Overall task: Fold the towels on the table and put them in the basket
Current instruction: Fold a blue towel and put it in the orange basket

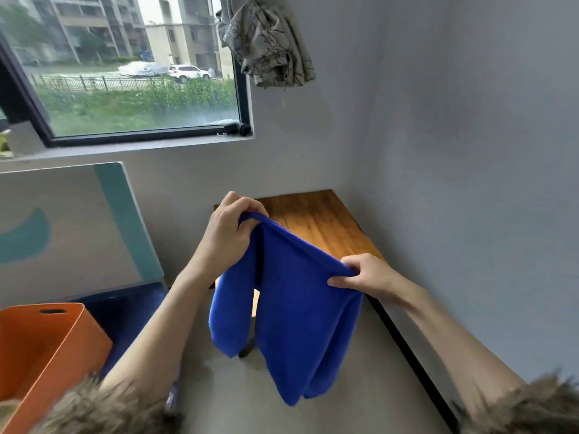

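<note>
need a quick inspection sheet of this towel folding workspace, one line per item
surface: wooden table in the corner against the grey wall, its visible part bare
job's things: blue towel held up in the air, hanging in folds above the table edge; orange basket at lower left, inside not visible
clutter: patterned cloth hanging beside the window; white and teal board leaning on the wall
grippers: left hand grips one top corner of the towel; right hand pinches the other
cables: nothing seen
surroundings: window showing grass, fence, parked cars, buildings
</note>
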The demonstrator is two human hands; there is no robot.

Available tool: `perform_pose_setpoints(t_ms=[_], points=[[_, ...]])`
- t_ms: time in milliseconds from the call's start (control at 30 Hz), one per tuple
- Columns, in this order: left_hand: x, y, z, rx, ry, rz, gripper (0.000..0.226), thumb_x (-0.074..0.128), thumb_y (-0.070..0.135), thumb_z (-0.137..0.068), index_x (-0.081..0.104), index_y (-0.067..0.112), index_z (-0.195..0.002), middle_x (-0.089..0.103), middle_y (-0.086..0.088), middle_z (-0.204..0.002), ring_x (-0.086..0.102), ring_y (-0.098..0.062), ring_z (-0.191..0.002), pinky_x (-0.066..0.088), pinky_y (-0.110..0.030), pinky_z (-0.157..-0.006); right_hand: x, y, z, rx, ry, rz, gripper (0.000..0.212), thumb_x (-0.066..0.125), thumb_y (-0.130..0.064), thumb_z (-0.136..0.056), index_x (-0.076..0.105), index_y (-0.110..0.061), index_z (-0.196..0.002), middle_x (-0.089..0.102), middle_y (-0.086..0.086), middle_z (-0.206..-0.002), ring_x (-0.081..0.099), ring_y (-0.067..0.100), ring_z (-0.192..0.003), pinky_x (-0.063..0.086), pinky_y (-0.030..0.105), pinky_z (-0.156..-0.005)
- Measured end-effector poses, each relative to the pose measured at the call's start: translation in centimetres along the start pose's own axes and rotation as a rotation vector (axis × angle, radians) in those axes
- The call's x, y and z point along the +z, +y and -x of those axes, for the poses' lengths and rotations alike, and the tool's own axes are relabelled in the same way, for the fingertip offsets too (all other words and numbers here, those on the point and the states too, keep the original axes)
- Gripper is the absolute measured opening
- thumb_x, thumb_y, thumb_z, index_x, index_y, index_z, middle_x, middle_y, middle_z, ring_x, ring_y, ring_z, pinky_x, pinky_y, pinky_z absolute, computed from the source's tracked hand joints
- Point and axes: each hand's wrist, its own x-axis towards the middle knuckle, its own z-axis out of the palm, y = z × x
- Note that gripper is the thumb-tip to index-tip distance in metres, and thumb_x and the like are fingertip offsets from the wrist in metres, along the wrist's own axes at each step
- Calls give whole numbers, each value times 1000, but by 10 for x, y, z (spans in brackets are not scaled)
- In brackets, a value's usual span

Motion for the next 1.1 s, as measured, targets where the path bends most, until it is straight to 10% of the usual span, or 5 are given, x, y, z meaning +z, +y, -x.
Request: perform_pose_setpoints(t_ms=[200,467,800,1100], points=[[-12,-36,-30,-77,140,-48,33,53,-7,-85,60,24,-80,48,16,-86,51,0,-81,32,2,-73,-11,2,-52,-19,-237,-8,12,54,-11,-91,59,-14,-101,66,1,-106,63,13,-97,53,27,-84],[9,-56,-56,-192,253,-53,32,53,-6,-85,62,24,-80,49,15,-86,51,-9,-82,35,-4,-73,-41,18,-104,-201,237,362,29,63,-32,-87,42,-26,-67,53,-9,-67,51,6,-63,34,18,-51],[50,-82,-88,-346,343,-73,28,58,-2,-82,68,24,-82,54,8,-87,51,-7,-72,36,-1,-65,-91,71,-130,-52,-85,313,25,64,-37,-84,49,-27,-67,56,-11,-73,53,4,-69,39,18,-58],[72,-111,-85,-493,122,-135,11,67,10,-82,71,20,-82,63,3,-81,56,-16,-75,42,-22,-67,-117,113,-159,-52,416,-141,21,68,-30,-83,56,-21,-69,57,-7,-66,52,12,-63,41,23,-57]])
